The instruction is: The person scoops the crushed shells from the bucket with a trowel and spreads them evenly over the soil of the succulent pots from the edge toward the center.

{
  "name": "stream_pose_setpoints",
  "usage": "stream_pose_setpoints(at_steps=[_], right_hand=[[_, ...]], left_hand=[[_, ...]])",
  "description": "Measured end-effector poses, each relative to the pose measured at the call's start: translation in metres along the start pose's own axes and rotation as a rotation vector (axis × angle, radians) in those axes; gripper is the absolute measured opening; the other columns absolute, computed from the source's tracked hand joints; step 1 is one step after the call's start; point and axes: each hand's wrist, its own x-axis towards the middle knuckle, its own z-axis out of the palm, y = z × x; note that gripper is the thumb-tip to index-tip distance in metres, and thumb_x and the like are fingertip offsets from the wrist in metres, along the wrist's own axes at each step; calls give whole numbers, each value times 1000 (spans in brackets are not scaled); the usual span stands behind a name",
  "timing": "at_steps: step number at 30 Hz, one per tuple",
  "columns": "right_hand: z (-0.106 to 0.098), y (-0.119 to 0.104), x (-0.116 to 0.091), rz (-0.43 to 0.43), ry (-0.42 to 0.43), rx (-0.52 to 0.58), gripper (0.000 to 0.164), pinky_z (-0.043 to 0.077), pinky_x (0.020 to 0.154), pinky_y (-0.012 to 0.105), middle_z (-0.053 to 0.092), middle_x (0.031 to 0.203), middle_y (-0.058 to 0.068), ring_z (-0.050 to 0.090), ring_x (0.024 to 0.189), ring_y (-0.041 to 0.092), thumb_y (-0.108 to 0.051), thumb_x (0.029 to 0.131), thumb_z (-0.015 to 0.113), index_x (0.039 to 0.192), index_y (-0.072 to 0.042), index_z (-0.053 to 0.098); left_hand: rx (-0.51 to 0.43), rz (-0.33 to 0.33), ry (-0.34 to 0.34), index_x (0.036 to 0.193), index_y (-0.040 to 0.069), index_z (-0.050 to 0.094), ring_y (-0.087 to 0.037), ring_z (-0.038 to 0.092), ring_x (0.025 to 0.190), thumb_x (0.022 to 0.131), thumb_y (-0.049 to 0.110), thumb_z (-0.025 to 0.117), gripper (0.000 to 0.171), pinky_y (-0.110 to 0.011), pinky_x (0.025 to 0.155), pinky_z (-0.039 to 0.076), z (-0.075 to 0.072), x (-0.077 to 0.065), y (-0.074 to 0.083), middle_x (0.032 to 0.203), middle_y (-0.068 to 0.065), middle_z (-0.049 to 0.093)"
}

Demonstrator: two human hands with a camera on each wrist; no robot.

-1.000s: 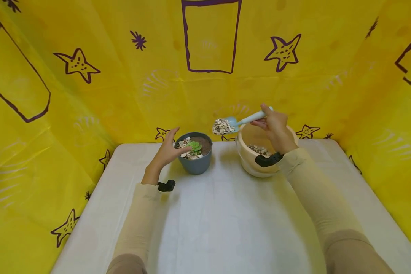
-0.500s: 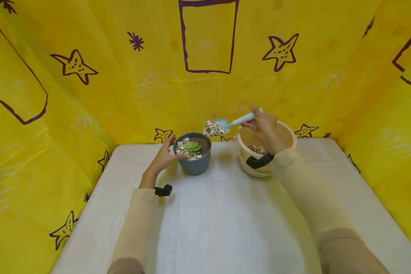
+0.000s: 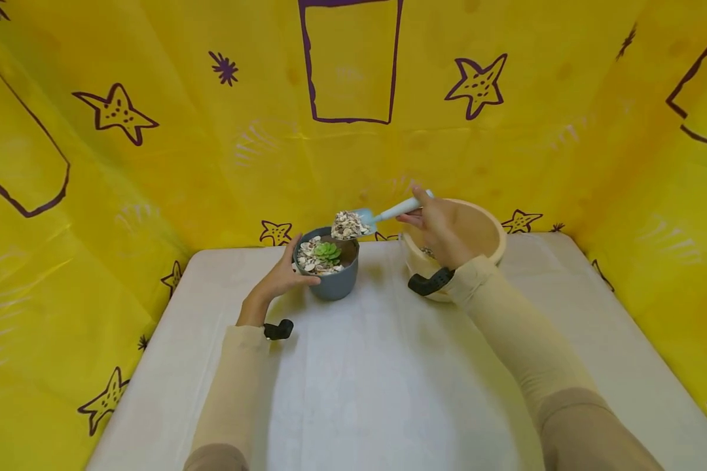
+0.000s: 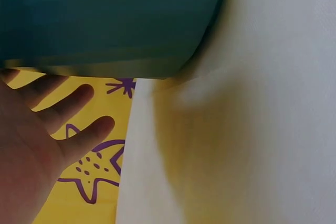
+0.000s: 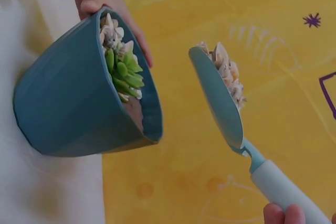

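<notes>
My left hand [image 3: 283, 273] holds a blue-grey plant pot [image 3: 333, 286] at its left side, thumb in front and fingers behind. In the left wrist view, some of its fingers [image 4: 79, 103] hang apart from the pot's wall. A green succulent [image 5: 123, 74] sits in the pot among pale shell-like pieces [image 3: 312, 259], with brown soil bare on the right. My right hand [image 3: 438, 226] grips the pale handle of a light-blue hand trowel [image 3: 393, 210]. Heaped shell-like pieces [image 3: 349, 226] fill its blade, which hovers level above the pot's right rim.
A cream, wide-mouthed pot [image 3: 484, 226] stands right of the plant pot, beneath my right hand; some pieces [image 3: 427, 251] show inside. Both pots stand on a white-covered table [image 3: 353, 379]. A yellow patterned curtain [image 3: 253, 170] hangs close behind and at both sides.
My right hand has carried the loaded trowel leftward from beside the cream pot to over the plant pot. My left hand has closed in on the plant pot's side and taken hold.
</notes>
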Motion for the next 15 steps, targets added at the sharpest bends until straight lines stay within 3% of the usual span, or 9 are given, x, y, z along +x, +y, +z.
stream_pose_setpoints(at_steps=[4,10,15], right_hand=[[6,4,3,-23,9,63,21,58,57,26,66,63,6,69,54,18,-24,97,59,90,-6,53],[9,8,3,-29,52,88,21,58,54,28,66,62,7,69,54,19,-22,95,62,90,-4,54],[12,11,2,-47,46,86,20,58,53,29,68,60,6,69,53,19,-20,96,61,93,-1,53]], left_hand=[[-17,-22,24,157,29,-3,-38,2,152,76,23,84,119,-65,118,11,2,-1,-2,165,-11,-2],[-18,-49,73,157,29,1,-38,9,151,70,34,88,123,-63,118,14,8,-5,0,165,-11,6],[42,-66,95,157,29,1,-39,15,150,67,45,88,126,-63,117,18,11,-9,2,164,-13,10]])
